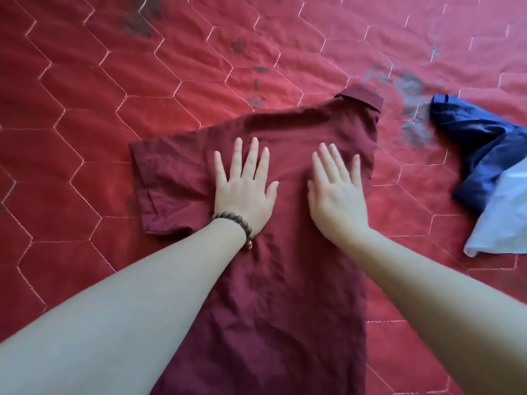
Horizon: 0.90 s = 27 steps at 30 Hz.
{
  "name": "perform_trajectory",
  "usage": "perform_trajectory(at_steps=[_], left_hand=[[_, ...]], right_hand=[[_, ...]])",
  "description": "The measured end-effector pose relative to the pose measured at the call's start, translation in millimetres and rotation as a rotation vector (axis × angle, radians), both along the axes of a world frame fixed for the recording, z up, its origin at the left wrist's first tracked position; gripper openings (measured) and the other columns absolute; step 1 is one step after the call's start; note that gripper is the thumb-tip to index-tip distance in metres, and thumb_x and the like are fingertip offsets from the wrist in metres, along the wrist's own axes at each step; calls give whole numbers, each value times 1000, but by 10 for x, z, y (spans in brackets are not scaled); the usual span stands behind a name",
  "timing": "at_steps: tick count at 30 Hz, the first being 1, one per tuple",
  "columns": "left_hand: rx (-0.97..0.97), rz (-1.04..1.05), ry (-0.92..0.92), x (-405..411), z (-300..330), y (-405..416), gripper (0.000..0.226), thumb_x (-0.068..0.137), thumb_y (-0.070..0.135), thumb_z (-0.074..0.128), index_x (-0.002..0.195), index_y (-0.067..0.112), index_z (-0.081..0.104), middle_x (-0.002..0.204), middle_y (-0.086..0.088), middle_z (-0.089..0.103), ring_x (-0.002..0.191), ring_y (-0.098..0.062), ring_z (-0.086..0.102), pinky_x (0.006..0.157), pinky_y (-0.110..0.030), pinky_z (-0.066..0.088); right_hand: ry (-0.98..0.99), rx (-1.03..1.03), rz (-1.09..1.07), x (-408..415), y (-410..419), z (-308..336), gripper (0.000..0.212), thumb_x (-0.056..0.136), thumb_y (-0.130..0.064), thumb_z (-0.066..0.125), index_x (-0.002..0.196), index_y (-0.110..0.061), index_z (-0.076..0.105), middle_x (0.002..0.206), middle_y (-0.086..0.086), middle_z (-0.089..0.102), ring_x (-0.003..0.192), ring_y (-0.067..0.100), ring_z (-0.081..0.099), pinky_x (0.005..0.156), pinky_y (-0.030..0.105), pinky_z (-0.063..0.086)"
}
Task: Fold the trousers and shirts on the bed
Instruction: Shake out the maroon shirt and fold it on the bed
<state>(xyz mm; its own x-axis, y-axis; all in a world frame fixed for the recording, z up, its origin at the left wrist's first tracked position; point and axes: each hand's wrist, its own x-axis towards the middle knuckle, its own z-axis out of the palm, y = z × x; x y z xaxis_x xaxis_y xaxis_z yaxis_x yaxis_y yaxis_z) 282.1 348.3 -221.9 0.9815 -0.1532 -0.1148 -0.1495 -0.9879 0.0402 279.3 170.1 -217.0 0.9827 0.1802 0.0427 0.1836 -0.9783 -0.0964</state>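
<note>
Our left hand [245, 189] lies flat on a maroon shirt [273, 280], fingers straight and spread, palm down on the cloth just beside the seam where the short sleeve [162, 181] joins the body. Our right hand [338, 192] lies flat too, fingers straight and close together, pressing the cloth near the shirt's right-hand edge. The two hands rest side by side, apart from each other, with a ridge of wrinkled fabric between them; neither grips anything. A bracelet of dark wooden beads [234, 222] circles the left wrist (one amber bead hangs at its lower end). Both forearms are bare and reach in from the bottom corners of the view.

The shirt is spread on the bed with its collar [362, 99] pointing away from us and its hem running out of the bottom of the view. The right side appears folded in, giving a straight edge from collar to hem, while the left sleeve lies open and flat to the left. The cloth below our hands is creased.

Under it all lies the bed's red quilted bedspread [85, 138], stitched in pale hexagons, with faded grey printed marks near the collar and farther up. To the right, well apart from the shirt, a dark blue garment [479, 155] lies crumpled, and a pale blue-white piece of cloth [502, 220] lies against its near side, touching it.
</note>
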Motion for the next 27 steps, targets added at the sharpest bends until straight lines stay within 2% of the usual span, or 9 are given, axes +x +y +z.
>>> perform_trajectory(at_steps=[2,5,8,12,14,17,20,23,27], left_hand=[[-73,-80,-25,-253,72,-34,64,95,38,22,153,13,19,162,-8,11,149,-28,4,119,-52,3],[-87,-213,61,-816,29,44,61,95,31,17,153,14,18,161,-9,13,149,-24,9,121,-43,8],[-64,-160,104,-1143,-57,347,61,98,41,23,154,18,17,161,-6,13,149,-22,11,121,-40,8],[-29,-148,98,-1274,-82,692,63,97,43,27,153,16,20,161,-6,15,149,-20,13,121,-36,11],[-32,-136,129,-1342,-54,782,63,99,42,32,154,14,18,162,-6,12,149,-20,10,121,-38,8],[-31,-75,119,-1597,36,749,64,98,40,27,153,9,18,161,-10,13,149,-24,9,120,-43,5],[-55,-235,148,-2116,95,536,65,95,37,22,150,4,26,159,-14,19,148,-28,16,120,-43,13],[-59,-293,209,-2517,53,551,65,96,40,18,152,7,23,160,-10,15,148,-23,14,121,-40,12],[-36,-94,195,-2635,-29,986,68,95,50,20,154,15,12,161,-4,9,149,-21,8,121,-43,9]], right_hand=[[11,114,92,-449,319,-43,52,91,-16,41,140,0,45,151,15,38,143,28,29,117,57,14],[93,164,84,-938,564,-115,52,95,-18,40,144,-3,40,153,12,35,145,26,26,117,56,16],[108,81,12,-1182,445,-132,54,97,-28,35,147,-6,36,156,9,30,146,23,23,118,54,13],[157,3,-91,-1439,46,-158,60,100,-39,26,151,-8,25,160,7,19,148,20,13,120,52,4],[159,-24,-191,-1580,-106,-140,61,100,-39,23,151,-6,23,160,9,18,149,22,12,119,52,4],[111,-5,-280,-1789,-41,-84,57,100,-29,33,149,0,27,158,15,21,148,28,15,119,54,6],[72,135,-104,-2157,478,-29,55,93,-17,38,144,2,36,154,18,30,145,31,23,118,53,11],[154,163,33,-2670,982,-52,54,94,-16,38,147,-3,35,156,11,29,146,24,21,119,50,14],[201,47,-247,-3066,825,-102,61,96,-38,32,150,-9,28,158,6,24,147,18,18,120,49,7]])
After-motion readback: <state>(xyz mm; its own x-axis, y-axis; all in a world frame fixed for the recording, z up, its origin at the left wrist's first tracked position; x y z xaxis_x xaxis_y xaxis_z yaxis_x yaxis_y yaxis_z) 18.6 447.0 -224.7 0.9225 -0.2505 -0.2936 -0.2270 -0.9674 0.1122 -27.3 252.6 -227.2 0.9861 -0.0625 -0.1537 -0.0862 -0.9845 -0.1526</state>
